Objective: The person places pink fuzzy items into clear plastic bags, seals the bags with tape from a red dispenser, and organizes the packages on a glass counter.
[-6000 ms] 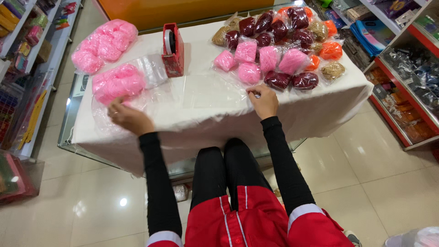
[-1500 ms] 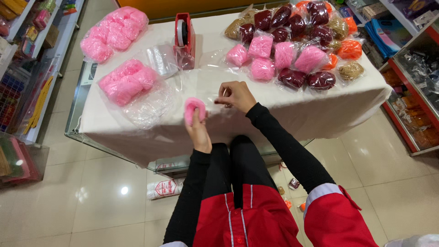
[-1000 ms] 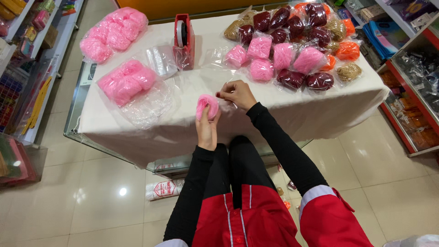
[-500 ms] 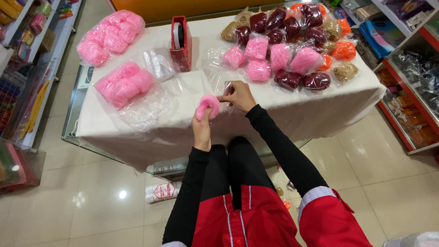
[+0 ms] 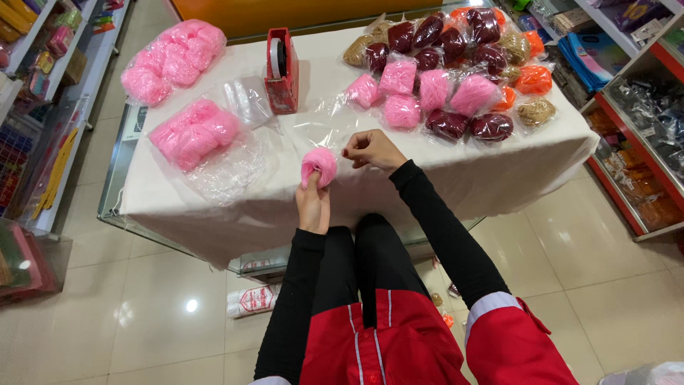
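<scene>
My left hand (image 5: 313, 203) holds a small pink ball of yarn (image 5: 318, 164) upright above the near edge of the white-clothed table (image 5: 456, 178). My right hand (image 5: 370, 148) is just to the right of the ball, fingers pinched on a clear plastic bag (image 5: 329, 132) that lies on the cloth behind the ball. Whether the ball is inside the bag's mouth I cannot tell.
An open clear bag of pink yarn balls (image 5: 196, 132) lies at the left, another pink pile (image 5: 171, 60) behind it. A red tape dispenser (image 5: 282, 71) stands at the back centre. Bagged pink, maroon, orange and tan yarn balls (image 5: 456, 64) fill the right. Shop shelves flank both sides.
Six seconds ago both hands lay flat on the table. Since then my left hand has lifted a pink ball and my right hand has come beside it with the clear bag.
</scene>
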